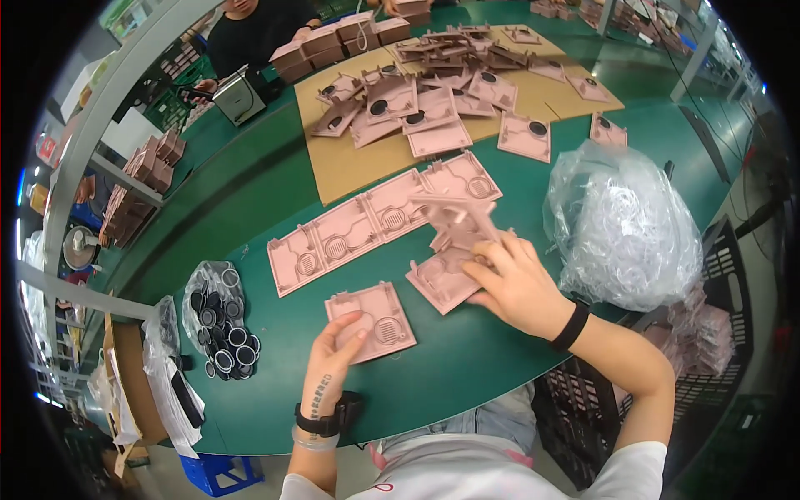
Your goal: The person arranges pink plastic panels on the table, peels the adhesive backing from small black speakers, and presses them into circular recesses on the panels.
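Note:
My left hand [335, 346] grips the left edge of a square pink plastic panel [379, 304], its fingers over the molded face. That panel has a round slotted grille and low ribs. To its right, my right hand [517, 287] is closed on pink plastic panels [442, 279]; the upper one is tilted and blurred, so I cannot tell how many are held. Beyond both hands, a row of pink panels [358, 221] lies edge to edge, grilles showing. Black discs with pale rims [225, 333] lie left of my left hand, partly in a clear bag [208, 279].
A cardboard sheet [329, 183] at the back bears a heap of pink panels [433, 104], many with black discs. A bulky clear bag [625, 225] sits right of my right hand. Below it stands a black crate [579, 425]. A person [250, 37] works across the green table [467, 367].

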`<move>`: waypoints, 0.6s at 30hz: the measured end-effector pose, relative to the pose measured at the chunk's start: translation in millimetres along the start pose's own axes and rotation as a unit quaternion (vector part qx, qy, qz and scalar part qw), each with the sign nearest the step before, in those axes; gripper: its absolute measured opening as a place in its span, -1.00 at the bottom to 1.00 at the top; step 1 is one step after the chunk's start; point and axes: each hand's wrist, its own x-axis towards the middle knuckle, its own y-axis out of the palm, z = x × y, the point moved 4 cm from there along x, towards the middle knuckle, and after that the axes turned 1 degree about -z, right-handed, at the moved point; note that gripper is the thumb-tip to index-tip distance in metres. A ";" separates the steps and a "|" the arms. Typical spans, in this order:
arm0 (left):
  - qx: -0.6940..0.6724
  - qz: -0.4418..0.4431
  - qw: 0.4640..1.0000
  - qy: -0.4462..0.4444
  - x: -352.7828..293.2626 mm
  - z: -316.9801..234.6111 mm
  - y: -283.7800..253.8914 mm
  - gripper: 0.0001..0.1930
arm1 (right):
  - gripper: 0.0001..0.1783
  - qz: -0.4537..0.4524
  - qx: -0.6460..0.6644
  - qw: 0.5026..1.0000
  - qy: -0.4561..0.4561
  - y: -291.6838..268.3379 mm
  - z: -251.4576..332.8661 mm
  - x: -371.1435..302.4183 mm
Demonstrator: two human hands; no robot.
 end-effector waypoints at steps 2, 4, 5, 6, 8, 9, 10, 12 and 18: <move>-0.016 -0.013 1.000 -0.004 -2.2 1.6 -2.5 -0.62 | -0.54 -0.002 0.014 1.000 0.010 1.8 4.8 1.3; 0.015 -0.014 1.000 -0.007 -4.9 2.7 -1.6 -0.61 | -0.57 -0.006 0.035 0.999 0.018 2.9 7.7 1.5; 0.028 -0.015 0.999 -0.007 -6.4 4.4 0.3 -0.61 | -0.57 -0.003 0.035 0.999 0.019 3.2 4.3 0.3; 0.026 -0.014 1.000 -0.009 -7.3 7.6 3.1 -0.61 | -0.59 -0.032 0.062 0.996 0.049 1.5 -4.8 -1.2; 0.046 -0.011 0.999 0.023 -12.1 9.5 3.9 -0.57 | -0.64 -0.093 0.123 0.982 0.107 0.0 -21.4 -0.8; 0.056 -0.008 0.998 0.039 -13.7 9.4 3.8 -0.54 | -0.64 -0.092 0.126 0.982 0.107 -2.3 -27.0 0.9; 0.054 -0.005 0.998 0.037 -13.5 9.7 5.4 -0.54 | -0.67 -0.108 0.146 0.967 0.178 -9.0 -39.7 -1.0; 0.219 -0.037 0.972 0.081 -16.7 3.6 6.5 -0.48 | -0.69 -0.123 0.166 0.946 0.249 -14.7 -58.3 -6.8; 0.504 -0.145 0.821 0.224 -35.2 -14.7 37.7 -0.37 | -0.68 -0.149 0.208 0.915 0.311 -19.5 -76.1 -21.0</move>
